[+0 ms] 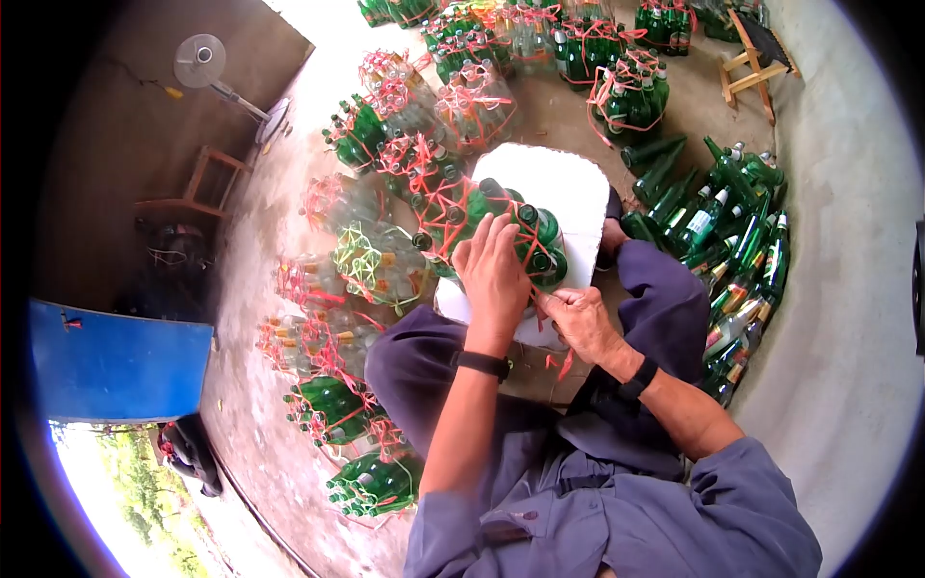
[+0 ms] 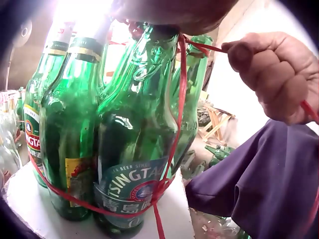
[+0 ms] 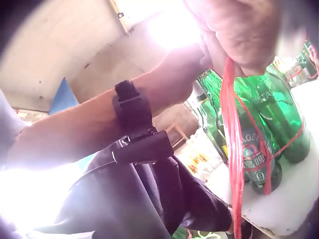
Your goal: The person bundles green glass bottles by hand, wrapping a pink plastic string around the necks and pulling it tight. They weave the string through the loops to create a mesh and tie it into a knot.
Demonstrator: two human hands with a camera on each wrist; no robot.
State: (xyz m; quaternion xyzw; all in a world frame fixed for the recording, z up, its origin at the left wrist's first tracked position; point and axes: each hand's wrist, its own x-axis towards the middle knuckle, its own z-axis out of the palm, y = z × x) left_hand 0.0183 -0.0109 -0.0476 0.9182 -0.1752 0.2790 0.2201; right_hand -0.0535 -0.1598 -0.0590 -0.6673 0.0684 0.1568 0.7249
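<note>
On a white board (image 1: 554,175) stands a bundle of green beer bottles (image 1: 482,204), with red plastic twine (image 2: 119,215) tied round their lower part. My left hand (image 1: 494,275) lies over the necks at the near side, and its grip is hidden behind its back and the bottle tops. The right hand (image 1: 583,323) is just right of it, fingers curled tightly round the twine. In the left wrist view a taut strand runs from the near bottle's neck to the right hand (image 2: 271,74). A thick twine tail (image 3: 232,149) hangs below that hand in the right wrist view.
Several tied bundles of clear bottles (image 1: 472,104) and green bottles (image 1: 371,482) stand ahead and to the left. Loose green bottles (image 1: 708,217) lie heaped along the right wall. A small wooden stool (image 1: 752,72) stands at the back right, a fan (image 1: 200,60) at the left.
</note>
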